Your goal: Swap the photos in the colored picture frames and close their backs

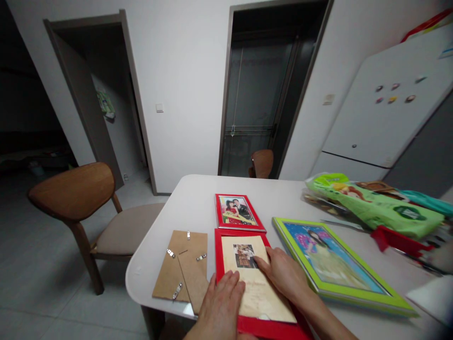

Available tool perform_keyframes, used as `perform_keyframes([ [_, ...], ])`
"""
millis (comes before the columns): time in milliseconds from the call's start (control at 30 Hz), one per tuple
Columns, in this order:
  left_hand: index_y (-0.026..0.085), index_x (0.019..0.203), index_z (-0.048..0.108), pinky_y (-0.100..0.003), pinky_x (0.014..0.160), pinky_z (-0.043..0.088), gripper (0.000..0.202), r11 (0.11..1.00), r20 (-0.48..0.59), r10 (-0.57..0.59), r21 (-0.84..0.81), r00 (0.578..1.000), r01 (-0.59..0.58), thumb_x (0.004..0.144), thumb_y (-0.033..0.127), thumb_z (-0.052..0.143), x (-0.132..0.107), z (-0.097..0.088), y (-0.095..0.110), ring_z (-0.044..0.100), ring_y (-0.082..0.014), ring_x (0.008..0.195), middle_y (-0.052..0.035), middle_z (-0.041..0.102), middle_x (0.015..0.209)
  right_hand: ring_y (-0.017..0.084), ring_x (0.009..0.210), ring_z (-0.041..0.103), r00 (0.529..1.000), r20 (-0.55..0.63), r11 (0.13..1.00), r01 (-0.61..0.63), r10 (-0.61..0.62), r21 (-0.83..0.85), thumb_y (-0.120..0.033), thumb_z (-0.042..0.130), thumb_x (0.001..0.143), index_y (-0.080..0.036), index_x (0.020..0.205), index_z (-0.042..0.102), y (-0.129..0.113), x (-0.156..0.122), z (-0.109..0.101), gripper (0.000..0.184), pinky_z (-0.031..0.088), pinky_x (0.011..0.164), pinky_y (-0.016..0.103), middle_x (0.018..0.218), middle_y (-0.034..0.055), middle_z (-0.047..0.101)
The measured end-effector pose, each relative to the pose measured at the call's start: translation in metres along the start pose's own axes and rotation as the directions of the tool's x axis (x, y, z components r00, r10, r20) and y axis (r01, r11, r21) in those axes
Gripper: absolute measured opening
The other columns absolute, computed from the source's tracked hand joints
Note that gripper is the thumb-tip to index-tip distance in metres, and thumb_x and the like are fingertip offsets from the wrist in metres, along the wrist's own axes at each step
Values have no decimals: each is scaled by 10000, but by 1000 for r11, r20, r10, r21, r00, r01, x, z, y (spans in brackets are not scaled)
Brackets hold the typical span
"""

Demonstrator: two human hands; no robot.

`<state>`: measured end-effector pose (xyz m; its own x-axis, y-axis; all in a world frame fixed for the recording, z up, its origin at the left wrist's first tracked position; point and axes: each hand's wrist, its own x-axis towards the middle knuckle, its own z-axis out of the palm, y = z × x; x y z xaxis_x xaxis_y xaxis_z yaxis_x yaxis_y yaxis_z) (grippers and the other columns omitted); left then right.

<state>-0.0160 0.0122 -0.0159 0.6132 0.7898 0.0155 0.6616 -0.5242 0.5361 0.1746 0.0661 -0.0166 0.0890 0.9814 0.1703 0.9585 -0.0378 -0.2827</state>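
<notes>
A cream sheet (pixel 253 288) with a small printed picture (pixel 244 256) lies over a red frame (pixel 220 259) at the table's near side. My left hand (pixel 223 300) rests flat on the sheet's left side, its fingers stretched out. On the right edge of the same sheet lies my right hand (pixel 283 274), one digit extended towards the picture and the others partly hidden. Left of the frame is a brown backing board (pixel 193 255) with several metal clips. Beyond the red frame sits a smaller red-framed photo (pixel 238 211) of two people.
A green-framed picture (pixel 329 257) lies right of my hands. Farther right are a green plastic package (pixel 382 203) and a red object (pixel 396 241) on the white table (pixel 198 193). A wooden chair (pixel 81 193) stands left; another chair back (pixel 262 163) shows behind the table.
</notes>
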Motion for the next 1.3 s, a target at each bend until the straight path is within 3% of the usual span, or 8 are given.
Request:
perform_keyframes([
  [133, 137, 1246, 310, -481, 998, 129, 836, 999, 13, -33, 0, 999, 33, 591, 585, 576, -2, -6, 8, 214, -264, 1223, -141, 280, 1322, 231, 740, 560, 997, -69, 990, 25, -34, -135, -378, 397, 756, -162, 921, 544, -2, -6, 4, 309, 380, 566, 298, 853, 112, 569],
  [267, 138, 1272, 251, -478, 995, 121, 856, 996, 22, -54, 71, 998, 52, 597, 529, 603, -23, -26, -10, 158, -252, 1238, -140, 220, 1340, 227, 827, 530, 991, -93, 995, 101, -98, 28, -351, 403, 761, -130, 1046, 503, -15, -10, -2, 374, 386, 693, 325, 917, 127, 567],
  [467, 148, 1239, 329, -483, 979, 174, 842, 880, -197, -363, 248, 911, 405, 505, 331, 700, -71, -44, -74, 180, -288, 1224, -148, 224, 1335, 223, 922, 469, 915, 56, 880, 367, -400, 301, -391, 484, 711, -198, 1061, 512, -100, -41, 0, 400, 319, 812, 341, 980, 87, 558],
  [667, 171, 1157, 447, -403, 917, 357, 675, 920, -395, -149, 281, 907, 274, 538, 248, 704, -87, -34, -109, 385, -267, 1134, -152, 407, 1247, 218, 918, 440, 904, 109, 853, 343, -414, 392, -224, 572, 581, -189, 1030, 512, -147, -52, 24, 455, 345, 792, 328, 980, 83, 498],
  [767, 194, 1132, 462, -401, 887, 392, 620, 948, -483, 13, 284, 875, 143, 586, 399, 673, -86, -44, -101, 411, -269, 1114, -143, 444, 1222, 196, 933, 438, 901, 40, 772, 348, -433, 531, -150, 527, 571, -172, 1082, 482, -137, -50, 10, 514, 357, 820, 304, 986, 79, 484],
  [900, 162, 1147, 433, -411, 921, 357, 574, 962, -515, 155, 272, 843, -11, 672, 444, 589, -64, -51, -58, 338, -266, 1165, -149, 412, 1248, 207, 961, 440, 917, -16, 777, 347, -399, 525, -187, 513, 591, -190, 1008, 535, -97, -51, -24, 418, 346, 866, 343, 995, 76, 484],
  [1133, 58, 1121, 455, -438, 948, 307, 604, 984, -178, 101, 163, 979, -72, 661, 418, 607, -2, -9, 3, 299, -299, 1176, -210, 372, 1255, 238, 989, 462, 976, 84, 922, 161, -203, 351, -252, 511, 591, -199, 951, 591, -1, -59, -28, 373, 345, 890, 372, 1014, 97, 516],
  [1300, 111, 1109, 482, -453, 970, 263, 552, 995, -128, 5, 102, 992, 8, 660, 408, 608, 9, 4, 5, 334, -284, 1164, -159, 394, 1257, 226, 978, 469, 974, 44, 940, 200, -220, 278, -261, 500, 614, -185, 960, 600, 16, -61, -8, 368, 357, 874, 354, 1019, 97, 529],
])
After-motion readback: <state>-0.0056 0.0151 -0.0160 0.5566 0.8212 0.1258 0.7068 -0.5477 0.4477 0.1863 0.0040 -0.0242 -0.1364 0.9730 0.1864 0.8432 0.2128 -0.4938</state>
